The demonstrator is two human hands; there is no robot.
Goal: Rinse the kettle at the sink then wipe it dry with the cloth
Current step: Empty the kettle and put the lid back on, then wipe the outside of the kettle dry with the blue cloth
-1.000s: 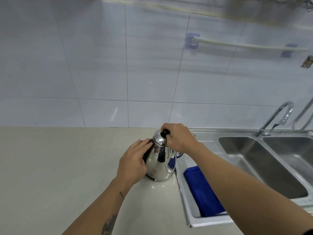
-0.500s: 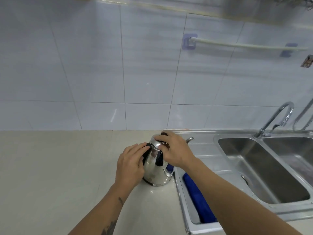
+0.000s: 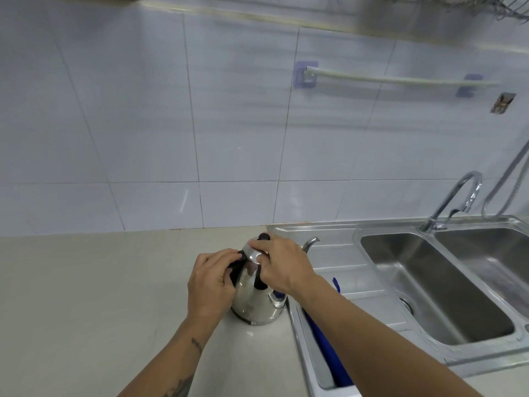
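Note:
A shiny steel kettle (image 3: 252, 299) with a black handle and a thin curved spout stands upright on the beige counter (image 3: 86, 296), just left of the sink unit. My left hand (image 3: 210, 279) grips the black handle on the kettle's left side. My right hand (image 3: 282, 266) reaches over the top, its fingers curled round the steel lid with the black knob poking out behind them. A blue cloth (image 3: 329, 348) lies on the sink's drainboard, mostly hidden under my right forearm.
A steel double sink (image 3: 429, 285) lies to the right, with a curved tap (image 3: 455, 196) at its back edge and a hose at far right. A white tiled wall carries a towel rail (image 3: 395, 80). A wire rack hangs at top right.
My right hand slid from the lid's knob down onto the lid's rim, so the knob and spout now show. My left hand stayed on the handle. The view shifted slightly.

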